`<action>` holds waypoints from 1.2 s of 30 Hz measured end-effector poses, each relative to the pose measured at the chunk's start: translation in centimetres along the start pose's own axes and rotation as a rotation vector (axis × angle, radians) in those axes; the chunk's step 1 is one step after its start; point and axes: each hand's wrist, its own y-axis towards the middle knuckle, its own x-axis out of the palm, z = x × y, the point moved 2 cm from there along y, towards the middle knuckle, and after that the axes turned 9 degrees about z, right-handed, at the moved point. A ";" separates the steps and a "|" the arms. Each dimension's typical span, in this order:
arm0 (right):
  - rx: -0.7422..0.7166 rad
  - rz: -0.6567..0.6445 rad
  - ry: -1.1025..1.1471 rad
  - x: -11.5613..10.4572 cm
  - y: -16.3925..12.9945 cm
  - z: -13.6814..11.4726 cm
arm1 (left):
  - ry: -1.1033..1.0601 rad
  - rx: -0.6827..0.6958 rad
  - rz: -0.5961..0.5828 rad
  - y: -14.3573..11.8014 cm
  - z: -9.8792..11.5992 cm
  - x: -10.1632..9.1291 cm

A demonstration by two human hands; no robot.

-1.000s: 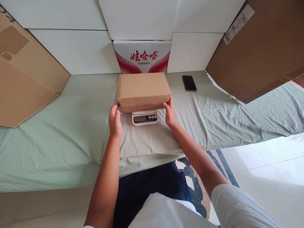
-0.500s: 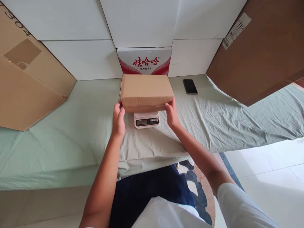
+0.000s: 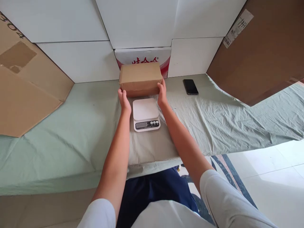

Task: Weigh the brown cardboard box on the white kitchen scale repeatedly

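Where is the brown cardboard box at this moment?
In the head view, the cardboard box sits centre-back, gripped between the left hand and right hand, just behind the white scale, in front of the red-printed carton.

Not much readable here.
Red 娃哈哈 lettering, lower half hidden, on the white carton (image 3: 142, 54) at the back; "304" printed on the cardboard sheet (image 3: 26, 85) far left; barcode sticker (image 3: 238, 27) top right, too small to read.

Plain brown cardboard box (image 3: 140, 76), white scale (image 3: 145, 113), pale green sheet (image 3: 71, 126), black phone (image 3: 190, 86)
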 end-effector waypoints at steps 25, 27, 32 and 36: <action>0.117 0.053 -0.010 -1.3 -0.6 2.5 | -0.130 -0.187 -0.018 0.9 -1.9 -1.0; 0.121 0.045 -0.015 -1.3 -0.8 2.4 | -0.129 -0.188 -0.018 0.8 -1.8 -1.1; 0.126 0.030 -0.011 -1.3 -1.0 2.0 | -0.131 -0.184 -0.012 0.7 -1.8 -1.0; 0.112 0.051 -0.001 -1.3 -0.9 1.7 | -0.154 -0.190 -0.008 0.7 -1.8 -0.9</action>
